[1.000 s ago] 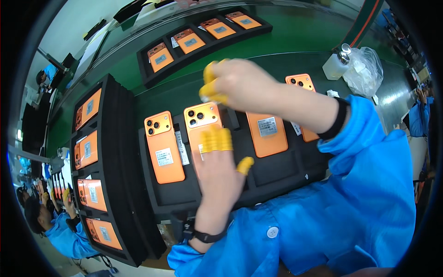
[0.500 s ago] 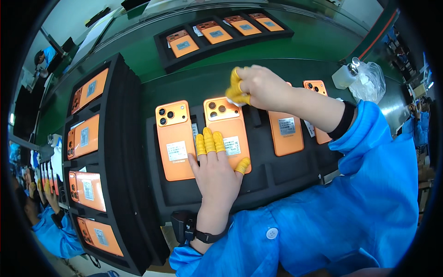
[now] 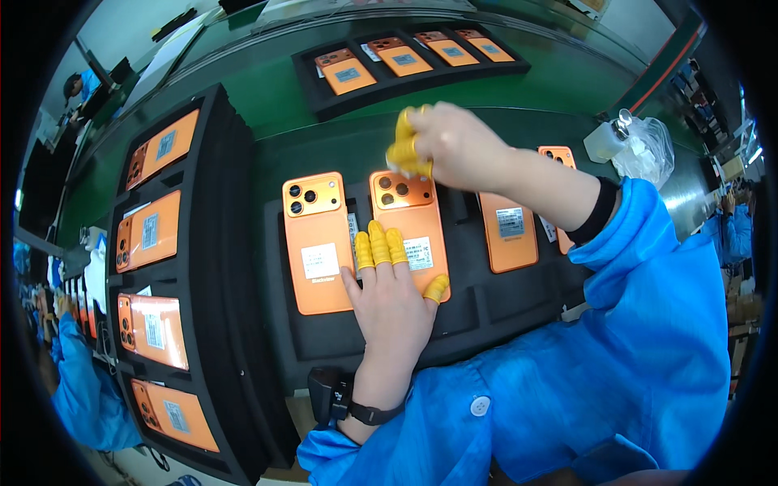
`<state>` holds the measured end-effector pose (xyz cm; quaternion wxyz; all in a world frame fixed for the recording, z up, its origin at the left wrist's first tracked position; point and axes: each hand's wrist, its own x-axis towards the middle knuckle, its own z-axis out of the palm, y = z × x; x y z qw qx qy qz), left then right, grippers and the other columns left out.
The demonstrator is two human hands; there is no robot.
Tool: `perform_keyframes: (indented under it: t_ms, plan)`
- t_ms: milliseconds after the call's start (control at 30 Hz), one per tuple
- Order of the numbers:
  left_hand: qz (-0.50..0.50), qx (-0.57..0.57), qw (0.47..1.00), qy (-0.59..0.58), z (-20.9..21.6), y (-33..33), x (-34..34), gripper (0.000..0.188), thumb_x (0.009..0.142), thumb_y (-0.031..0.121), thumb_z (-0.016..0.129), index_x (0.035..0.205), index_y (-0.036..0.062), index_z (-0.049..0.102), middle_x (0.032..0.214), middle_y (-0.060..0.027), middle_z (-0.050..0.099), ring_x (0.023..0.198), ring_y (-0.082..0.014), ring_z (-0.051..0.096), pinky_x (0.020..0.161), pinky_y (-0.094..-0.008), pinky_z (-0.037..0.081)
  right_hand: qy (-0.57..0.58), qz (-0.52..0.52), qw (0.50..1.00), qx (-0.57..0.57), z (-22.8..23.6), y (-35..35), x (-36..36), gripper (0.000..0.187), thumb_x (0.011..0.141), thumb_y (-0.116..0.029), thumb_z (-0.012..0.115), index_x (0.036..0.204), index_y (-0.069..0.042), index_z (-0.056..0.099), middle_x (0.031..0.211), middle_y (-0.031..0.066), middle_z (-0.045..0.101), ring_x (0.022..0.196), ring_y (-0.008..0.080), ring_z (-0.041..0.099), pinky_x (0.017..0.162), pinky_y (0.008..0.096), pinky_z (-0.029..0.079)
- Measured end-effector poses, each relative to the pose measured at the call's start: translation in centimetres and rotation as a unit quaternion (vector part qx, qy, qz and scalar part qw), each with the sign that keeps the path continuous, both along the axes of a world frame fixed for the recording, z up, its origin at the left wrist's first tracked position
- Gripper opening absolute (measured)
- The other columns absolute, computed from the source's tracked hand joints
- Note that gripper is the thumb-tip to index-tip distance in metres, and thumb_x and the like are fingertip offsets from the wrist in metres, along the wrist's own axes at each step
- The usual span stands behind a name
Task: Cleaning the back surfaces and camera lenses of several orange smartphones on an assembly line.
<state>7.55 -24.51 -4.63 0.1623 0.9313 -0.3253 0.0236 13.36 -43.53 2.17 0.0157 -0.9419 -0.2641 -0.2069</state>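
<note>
My left hand, with yellow finger cots, lies flat with fingers spread on the lower half of an orange phone lying back up. My right hand, also in yellow finger cots, is closed over the phone's top edge, near its camera block. A bit of white wipe peeks out under its fingertips; the rest is hidden. Another orange phone with a white label lies left of my left hand. Two more, an orange phone and a partly covered phone, lie under and beyond my right forearm.
The phones lie on a black foam tray. At left stands a tall stack of black trays with several orange phones on top. A further tray of phones sits at the back. A white pump bottle and plastic bag stand back right.
My right hand has moved slightly left and away, now over the phone's top edge. My left hand stays on the phone. The whole view has shifted a little.
</note>
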Motion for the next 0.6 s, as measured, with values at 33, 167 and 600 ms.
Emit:
perform_keyframes:
  t_ms: [33,167,600]
  plan:
    - [-0.011,-0.006,1.000,-0.008,0.0,-0.1,0.0,0.075,0.074,0.042,0.059,0.126,-0.0046,0.033,0.131,-0.0210,0.033,0.122,-0.0324,0.030,0.100,-0.0513,0.018,0.026,0.009,0.999,-0.017,-1.4,-0.1,-0.4,0.008,0.068,-0.016,0.062,0.072,-0.011,0.065,0.080,0.0060,0.052,0.071,0.0197,0.053,0.063,0.0313,0.041]
    - [-0.001,0.001,1.000,-0.002,0.1,0.0,0.0,0.074,0.074,0.042,0.060,0.126,-0.0047,0.034,0.130,-0.0210,0.034,0.122,-0.0325,0.030,0.099,-0.0519,0.018,0.099,-0.084,0.990,-0.045,-2.0,-1.4,-1.1,0.009,0.069,-0.019,0.062,0.072,-0.011,0.066,0.080,0.0054,0.053,0.073,0.0211,0.055,0.064,0.0331,0.042]
    - [-0.004,0.015,1.000,-0.012,0.1,0.2,-0.1,0.075,0.075,0.044,0.058,0.128,-0.0029,0.033,0.132,-0.0176,0.033,0.123,-0.0300,0.030,0.099,-0.0532,0.020,0.064,-0.082,0.995,-0.012,-2.8,-1.3,0.5,0.013,0.068,-0.014,0.063,0.079,-0.007,0.066,0.076,0.0076,0.052,0.065,0.0239,0.054,0.061,0.0347,0.045]
